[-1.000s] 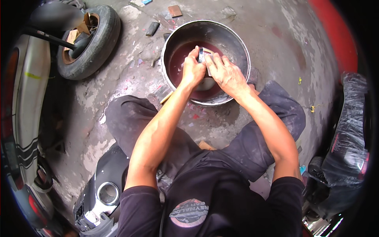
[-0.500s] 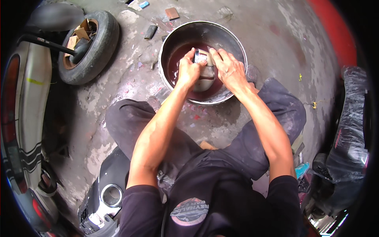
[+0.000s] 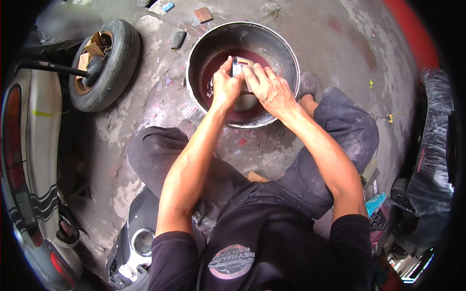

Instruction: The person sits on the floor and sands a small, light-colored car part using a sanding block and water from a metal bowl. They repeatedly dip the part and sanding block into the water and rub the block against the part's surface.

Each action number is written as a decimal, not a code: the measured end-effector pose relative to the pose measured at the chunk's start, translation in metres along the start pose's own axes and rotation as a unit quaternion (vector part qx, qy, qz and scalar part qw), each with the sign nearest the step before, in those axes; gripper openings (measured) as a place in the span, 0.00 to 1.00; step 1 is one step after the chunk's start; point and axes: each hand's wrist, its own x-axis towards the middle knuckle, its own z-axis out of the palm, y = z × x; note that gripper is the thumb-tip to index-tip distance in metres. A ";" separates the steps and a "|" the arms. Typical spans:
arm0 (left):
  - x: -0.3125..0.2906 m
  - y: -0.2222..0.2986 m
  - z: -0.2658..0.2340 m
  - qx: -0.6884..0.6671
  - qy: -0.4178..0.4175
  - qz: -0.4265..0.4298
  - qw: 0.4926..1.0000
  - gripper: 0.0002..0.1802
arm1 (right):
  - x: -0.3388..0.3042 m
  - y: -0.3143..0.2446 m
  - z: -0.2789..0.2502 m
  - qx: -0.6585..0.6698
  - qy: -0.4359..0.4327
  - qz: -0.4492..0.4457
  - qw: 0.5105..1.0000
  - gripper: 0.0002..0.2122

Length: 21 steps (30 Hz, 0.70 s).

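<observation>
A wide black basin (image 3: 194,52) with a pale rim holds dark red liquid (image 3: 218,63). Over it, my left hand (image 3: 226,88) grips a curved cream part (image 3: 245,103) with a shiny end and a dark stripe, its fingers closed on the left side. My right hand (image 3: 272,93) bends over the same part from the right, fingertips pressed to its upper face. Whatever may lie under those fingers is hidden. The lower end of the part reaches down to the liquid.
Left stands a tyre (image 3: 127,63) with cardboard scraps in its rim, beside a striped vehicle panel (image 3: 42,126). A black part with a round ring (image 3: 142,241) lies by my left leg. Beyond the basin are a brown block (image 3: 203,14) and a dark block (image 3: 178,40). Plastic-wrapped material (image 3: 432,160) is at right.
My right hand has slid down and left across the cream part, covering more of it. The left hand keeps its grip. The whole view has shifted slightly.
</observation>
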 end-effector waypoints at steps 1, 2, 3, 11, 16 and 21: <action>0.001 -0.002 -0.001 0.012 0.001 0.009 1.000 0.41 | 0.000 0.000 0.001 -0.005 0.003 -0.003 1.000 0.27; 0.002 -0.005 -0.001 0.024 0.003 0.019 1.000 0.41 | -0.001 0.000 0.002 -0.010 0.007 -0.006 1.000 0.27; 0.002 -0.007 -0.002 0.015 -0.001 0.010 1.000 0.41 | -0.001 0.001 0.003 -0.009 0.008 -0.009 1.000 0.26; 0.000 0.008 -0.002 -0.021 0.005 -0.040 0.999 0.39 | 0.011 0.002 0.012 -0.050 0.028 -0.045 0.997 0.23; -0.001 0.014 -0.004 0.013 -0.008 -0.022 1.000 0.38 | 0.014 -0.006 0.015 -0.083 0.006 -0.011 0.996 0.23; -0.005 0.033 0.000 -0.024 -0.001 -0.052 0.998 0.39 | 0.018 -0.010 0.022 -0.124 -0.001 0.007 0.992 0.22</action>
